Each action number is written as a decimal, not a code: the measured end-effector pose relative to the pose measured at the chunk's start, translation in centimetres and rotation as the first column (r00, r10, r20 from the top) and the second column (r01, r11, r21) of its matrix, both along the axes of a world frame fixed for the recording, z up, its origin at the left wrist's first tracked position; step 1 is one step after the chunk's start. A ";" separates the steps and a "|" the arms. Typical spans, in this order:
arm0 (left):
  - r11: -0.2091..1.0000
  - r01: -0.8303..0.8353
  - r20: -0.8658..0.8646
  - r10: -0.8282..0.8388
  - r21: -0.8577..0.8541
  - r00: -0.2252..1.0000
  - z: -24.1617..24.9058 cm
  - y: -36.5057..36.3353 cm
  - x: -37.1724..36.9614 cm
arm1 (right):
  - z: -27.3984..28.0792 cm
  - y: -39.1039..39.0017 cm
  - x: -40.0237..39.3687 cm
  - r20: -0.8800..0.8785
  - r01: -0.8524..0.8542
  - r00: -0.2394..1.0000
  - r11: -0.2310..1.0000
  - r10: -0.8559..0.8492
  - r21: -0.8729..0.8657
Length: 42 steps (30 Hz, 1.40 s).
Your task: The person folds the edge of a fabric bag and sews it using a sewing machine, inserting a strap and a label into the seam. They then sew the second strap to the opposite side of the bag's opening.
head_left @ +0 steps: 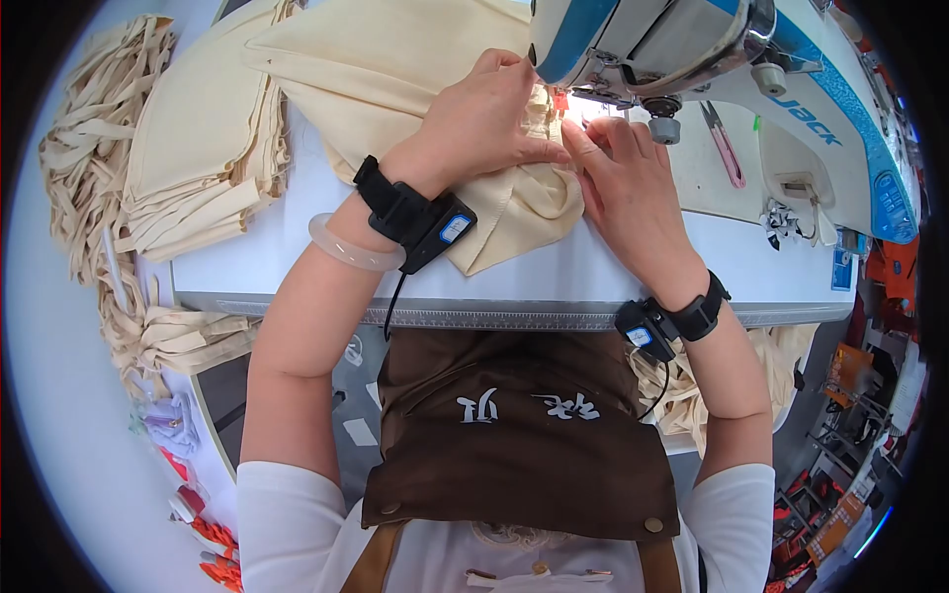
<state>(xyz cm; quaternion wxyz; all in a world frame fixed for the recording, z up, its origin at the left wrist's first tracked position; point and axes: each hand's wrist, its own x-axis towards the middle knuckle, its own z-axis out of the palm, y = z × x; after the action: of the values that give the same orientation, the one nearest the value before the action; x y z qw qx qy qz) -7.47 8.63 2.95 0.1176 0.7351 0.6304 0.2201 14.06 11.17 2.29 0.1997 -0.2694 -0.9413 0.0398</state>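
Note:
Cream cloth [395, 89] lies bunched under the head of a blue and white sewing machine [633, 49], its lower corner folded toward me. My left hand [484, 119] grips the cloth just left of the lit needle area, thumb stretched toward the right hand. Close by on the right, my right hand [633, 178] has its fingers curled and pinched on the cloth edge at the presser foot. The fingertips of both hands nearly meet there. Exactly how the needle meets the cloth is hidden by glare and the machine head.
Stacked cream cloth panels [198, 128] lie left, beside a heap of cream straps [99, 138]. Pink-handled thread snips [724, 148] rest on the machine bed at right. A metal ruler strip [494, 318] runs along the table's front edge. More straps [672, 395] sit below at right.

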 end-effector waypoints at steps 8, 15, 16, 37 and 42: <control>1.000 0.007 0.008 -0.007 0.026 1.000 -0.5 0.1 -0.1 | -0.1 0.0 0.1 -0.004 0.007 1.000 1.000 -0.007 -0.010; 0.929 0.096 -0.163 -0.040 0.357 0.986 1.2 -2.9 1.1 | -0.1 0.0 0.3 -0.037 -0.004 0.999 0.999 0.002 -0.041; 0.937 0.133 -0.167 -0.082 0.323 0.983 1.1 -3.7 1.3 | -0.1 -0.1 0.4 -0.059 -0.012 0.998 0.998 0.009 -0.059; 0.985 0.137 -0.018 -0.136 0.100 0.991 1.2 -5.6 2.5 | -0.8 -0.3 1.2 -0.200 -0.214 0.959 0.975 0.200 -0.053; 0.979 0.182 0.043 -0.187 0.088 0.981 1.1 -5.4 2.2 | -0.7 -0.2 1.1 -0.229 -0.217 0.953 0.974 0.199 -0.056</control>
<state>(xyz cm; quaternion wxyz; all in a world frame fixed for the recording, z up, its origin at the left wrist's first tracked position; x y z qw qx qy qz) -5.31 3.28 4.02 0.1226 0.7888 0.5464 0.2534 15.14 10.98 1.54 0.2873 -0.1703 -0.9338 0.1285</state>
